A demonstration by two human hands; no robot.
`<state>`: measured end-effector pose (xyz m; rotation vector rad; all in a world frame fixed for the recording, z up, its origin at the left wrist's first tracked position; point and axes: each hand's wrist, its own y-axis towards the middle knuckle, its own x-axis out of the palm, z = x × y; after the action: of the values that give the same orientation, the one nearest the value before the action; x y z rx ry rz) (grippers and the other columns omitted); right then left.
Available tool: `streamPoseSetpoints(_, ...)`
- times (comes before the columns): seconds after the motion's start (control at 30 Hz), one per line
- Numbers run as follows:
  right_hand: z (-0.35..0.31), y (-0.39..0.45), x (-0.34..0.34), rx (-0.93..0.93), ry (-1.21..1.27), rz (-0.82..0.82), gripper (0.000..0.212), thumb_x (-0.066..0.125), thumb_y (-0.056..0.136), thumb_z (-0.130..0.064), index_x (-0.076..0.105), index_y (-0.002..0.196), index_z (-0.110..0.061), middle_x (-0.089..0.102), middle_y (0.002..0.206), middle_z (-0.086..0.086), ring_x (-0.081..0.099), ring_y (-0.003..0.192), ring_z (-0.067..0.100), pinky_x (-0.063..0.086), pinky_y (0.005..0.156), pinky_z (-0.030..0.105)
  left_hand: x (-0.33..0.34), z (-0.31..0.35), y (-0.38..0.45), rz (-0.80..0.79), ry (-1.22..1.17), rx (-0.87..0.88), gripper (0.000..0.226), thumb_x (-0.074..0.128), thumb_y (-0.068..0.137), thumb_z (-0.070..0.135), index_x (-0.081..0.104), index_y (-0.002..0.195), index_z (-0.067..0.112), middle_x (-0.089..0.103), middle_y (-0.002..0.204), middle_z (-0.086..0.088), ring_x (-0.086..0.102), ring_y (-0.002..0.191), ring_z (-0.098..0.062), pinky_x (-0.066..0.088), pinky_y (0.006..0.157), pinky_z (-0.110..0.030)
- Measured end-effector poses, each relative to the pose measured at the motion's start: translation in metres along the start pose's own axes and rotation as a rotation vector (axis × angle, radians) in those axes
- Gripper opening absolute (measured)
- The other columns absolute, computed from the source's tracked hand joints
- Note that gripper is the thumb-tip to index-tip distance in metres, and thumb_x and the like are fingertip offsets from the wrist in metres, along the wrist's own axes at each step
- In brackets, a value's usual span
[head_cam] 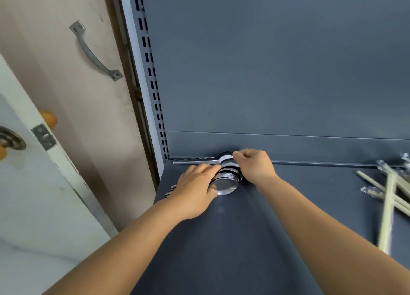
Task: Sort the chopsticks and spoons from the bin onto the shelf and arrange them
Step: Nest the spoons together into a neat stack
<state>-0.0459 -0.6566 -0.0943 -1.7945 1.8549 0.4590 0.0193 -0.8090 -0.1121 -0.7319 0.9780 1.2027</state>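
Both hands were at the back left corner of the shelf (255, 239), working on the stacked spoons (226, 179). The left hand (195, 190) lay over the handles, its fingers (210, 168) fairly straight and pressed flat against the handle side of the stack, with the thumb touching the near rim of the front bowl; it held the pile down rather than gripping it. The right hand (255, 166) had its fingers curled, and the tips pinched the bowl rim of the rearmost spoon (204, 160), the one lying against the shelf's back wall (288, 72).

That rear spoon's long axis ran left to right along the back wall, bowl directly under the right fingers and handle stretching away to their left, beyond the left hand. The nested bowls sat just nearer than the right fingers and immediately right of the left fingers, so the stack lay between the two hands, touching both. The right hand was the nearer one to the loose spoon's bowl, and I judged it the natural one to draw that spoon toward the stack, while the left kept the handles lined up.

The wrapped chopsticks (388, 194) lay well off to the right of the right fingers, crossed over one another and not yet straightened. The bin was not in view.
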Motion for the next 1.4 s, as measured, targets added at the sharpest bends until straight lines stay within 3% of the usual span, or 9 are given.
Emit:
streamPoseSetpoints(0.2, 0.008, -0.003, -0.006, -0.096, -0.027, -0.077, 0.022, 0.047, 0.095, -0.026, 0.067, 0.091, -0.018, 0.064, 0.082, 0.001, 0.054, 0.076, 0.017, 0.042, 0.07, 0.026, 0.004, 0.002, -0.005, 0.118, 0.031, 0.021, 0.052, 0.045, 0.097, 0.025, 0.029, 0.146, 0.028, 0.03, 0.142, 0.009, 0.026, 0.127, -0.016, 0.021, 0.107, -0.024)
streamPoseSetpoints(0.3, 0.014, -0.006, -0.01, -0.162, -0.054, -0.106, 0.023, 0.044, 0.096, -0.027, 0.065, 0.091, -0.019, 0.062, 0.079, -0.002, 0.053, 0.076, 0.015, 0.041, 0.071, 0.026, 0.006, 0.005, -0.007, 0.178, 0.103, -0.042, 0.056, 0.044, 0.096, 0.031, 0.021, 0.147, 0.027, 0.02, 0.144, 0.006, 0.016, 0.131, -0.017, 0.013, 0.11, -0.028)
streamPoseSetpoints(0.43, 0.02, -0.013, -0.013, -0.222, -0.066, -0.14, 0.022, 0.042, 0.098, -0.026, 0.063, 0.092, -0.021, 0.056, 0.071, -0.008, 0.05, 0.072, 0.013, 0.041, 0.067, 0.023, 0.003, 0.004, -0.002, 0.01, 0.189, -0.135, 0.068, 0.037, 0.097, 0.041, 0.005, 0.151, 0.015, 0.018, 0.155, -0.004, 0.011, 0.143, -0.022, 0.011, 0.114, -0.036)
streamPoseSetpoints(0.57, 0.023, -0.027, -0.011, -0.242, -0.056, -0.194, 0.03, 0.036, 0.1, -0.033, 0.062, 0.111, -0.024, 0.064, 0.107, -0.008, 0.056, 0.104, 0.013, 0.04, 0.09, 0.023, 0.006, 0.007, 0.001, 0.015, 0.219, -0.096, 0.049, 0.036, 0.098, 0.036, 0.026, 0.144, 0.018, 0.036, 0.135, -0.001, 0.032, 0.123, -0.022, 0.025, 0.102, -0.034)
streamPoseSetpoints(0.7, 0.027, -0.047, -0.007, -0.298, -0.148, -0.335, 0.054, 0.043, 0.097, -0.036, 0.027, 0.147, -0.023, 0.04, 0.144, -0.006, 0.032, 0.135, 0.013, 0.025, 0.11, 0.024, 0.012, 0.012, -0.003, 0.083, 0.244, -0.081, 0.039, 0.04, 0.099, 0.032, 0.033, 0.135, 0.019, 0.039, 0.126, -0.001, 0.035, 0.116, -0.022, 0.03, 0.096, -0.032)
streamPoseSetpoints(0.87, 0.036, -0.059, 0.0, -0.372, -0.286, -0.186, 0.055, 0.048, 0.092, -0.008, 0.03, 0.143, -0.019, 0.043, 0.134, 0.002, 0.037, 0.127, 0.022, 0.029, 0.097, 0.021, 0.017, 0.025, -0.005, 0.124, 0.272, -0.091, 0.033, 0.04, 0.099, 0.03, 0.038, 0.13, 0.019, 0.041, 0.125, -0.001, 0.037, 0.116, -0.022, 0.03, 0.098, -0.033)
streamPoseSetpoints(1.1, 0.054, -0.053, -0.03, -0.248, -0.226, -0.036, 0.041, 0.047, 0.093, -0.005, 0.043, 0.131, -0.018, 0.052, 0.126, 0.0, 0.047, 0.116, 0.018, 0.033, 0.085, 0.021, 0.033, 0.059, 0.019, 0.123, 0.249, -0.012, 0.029, 0.047, 0.096, 0.022, 0.042, 0.124, 0.016, 0.043, 0.123, -0.003, 0.038, 0.114, -0.024, 0.031, 0.095, -0.032)
streamPoseSetpoints(1.27, 0.058, -0.038, -0.044, -0.2, -0.19, 0.009, 0.048, 0.045, 0.095, -0.007, 0.035, 0.141, -0.017, 0.046, 0.14, 0.0, 0.04, 0.129, 0.018, 0.033, 0.101, 0.025, 0.041, 0.069, 0.044, 0.123, 0.236, 0.018, 0.034, 0.046, 0.097, 0.025, 0.039, 0.129, 0.016, 0.042, 0.127, -0.003, 0.037, 0.116, -0.023, 0.032, 0.094, -0.031)
streamPoseSetpoints(1.4, 0.059, -0.034, -0.043, -0.212, -0.229, -0.06, 0.062, 0.041, 0.096, -0.008, 0.011, 0.151, -0.011, 0.02, 0.157, 0.001, 0.016, 0.144, 0.018, 0.017, 0.112, 0.024, 0.044, 0.064, 0.046, 0.058, 0.263, 0.031, 0.058, 0.032, 0.102, 0.034, 0.01, 0.15, 0.012, 0.029, 0.147, -0.001, 0.027, 0.133, -0.021, 0.023, 0.108, -0.032)
